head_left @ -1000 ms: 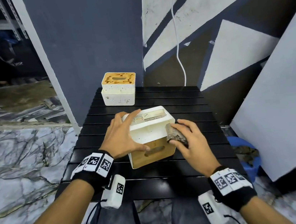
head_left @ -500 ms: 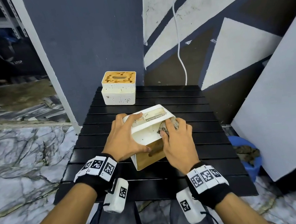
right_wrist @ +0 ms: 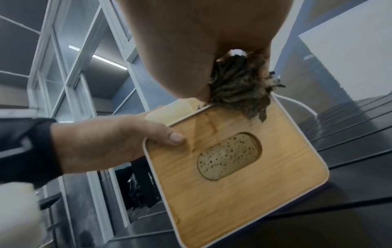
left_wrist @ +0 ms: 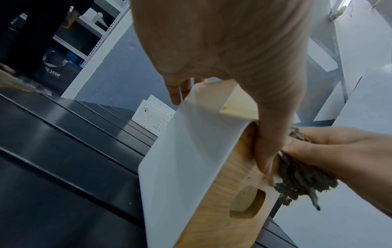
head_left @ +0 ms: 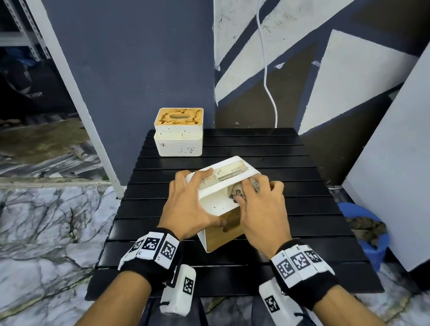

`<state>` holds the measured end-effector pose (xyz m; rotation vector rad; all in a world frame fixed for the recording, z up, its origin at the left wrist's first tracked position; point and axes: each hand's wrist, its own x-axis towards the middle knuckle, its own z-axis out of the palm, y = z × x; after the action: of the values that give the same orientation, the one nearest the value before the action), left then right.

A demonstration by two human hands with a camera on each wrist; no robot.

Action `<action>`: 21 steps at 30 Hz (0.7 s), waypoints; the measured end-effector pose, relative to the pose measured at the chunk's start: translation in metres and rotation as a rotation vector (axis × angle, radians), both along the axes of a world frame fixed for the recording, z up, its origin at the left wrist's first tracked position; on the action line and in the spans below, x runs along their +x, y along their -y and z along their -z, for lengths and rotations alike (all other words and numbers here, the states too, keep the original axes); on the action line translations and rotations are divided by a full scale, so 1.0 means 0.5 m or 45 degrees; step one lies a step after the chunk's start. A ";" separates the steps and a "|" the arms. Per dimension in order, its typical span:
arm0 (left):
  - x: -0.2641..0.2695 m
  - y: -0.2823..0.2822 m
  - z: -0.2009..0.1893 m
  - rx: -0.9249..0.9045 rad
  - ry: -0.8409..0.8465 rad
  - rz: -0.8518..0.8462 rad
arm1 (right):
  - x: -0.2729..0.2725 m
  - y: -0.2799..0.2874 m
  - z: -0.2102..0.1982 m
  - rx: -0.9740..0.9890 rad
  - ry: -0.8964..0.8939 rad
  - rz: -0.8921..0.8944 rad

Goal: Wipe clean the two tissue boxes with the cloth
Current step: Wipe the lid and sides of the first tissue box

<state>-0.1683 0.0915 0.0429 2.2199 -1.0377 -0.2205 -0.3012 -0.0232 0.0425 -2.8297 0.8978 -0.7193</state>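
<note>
On the black table [head_left: 267, 153], the left hand [head_left: 187, 207] grips the tipped box [head_left: 213, 198] — its white side faces up under the right hand [head_left: 264, 211], which clutches the cloth [head_left: 237, 194].

Smooth matt white plastic tissue box [head_left: 217, 200], wood-grain lid [right_wrist: 233, 167]. Shaggy, rough cloth [right_wrist: 239, 83]. Glossy black slatted worktop [head_left: 275, 154].

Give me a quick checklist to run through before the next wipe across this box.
1. Box held steady: ok, left hand grips the near box, tipped on the table.
2. Cloth in hand: ok, right hand holds the cloth.
3. Cloth touching the box: ok, at the top edge.
4. Wooden lid clean: not ok, faint streaks.
5. Far box wiped: not ok, speckled.
</note>
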 end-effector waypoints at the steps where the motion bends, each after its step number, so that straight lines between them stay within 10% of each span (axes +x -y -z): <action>1: 0.000 0.000 -0.001 -0.001 -0.001 0.002 | 0.001 -0.006 0.001 0.012 0.008 -0.045; 21: -0.004 0.000 0.000 0.004 0.014 -0.015 | -0.018 0.004 -0.001 0.016 -0.036 -0.135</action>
<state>-0.1705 0.0912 0.0427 2.2318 -1.0304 -0.2052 -0.3102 -0.0254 0.0429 -2.8575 0.7469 -0.6601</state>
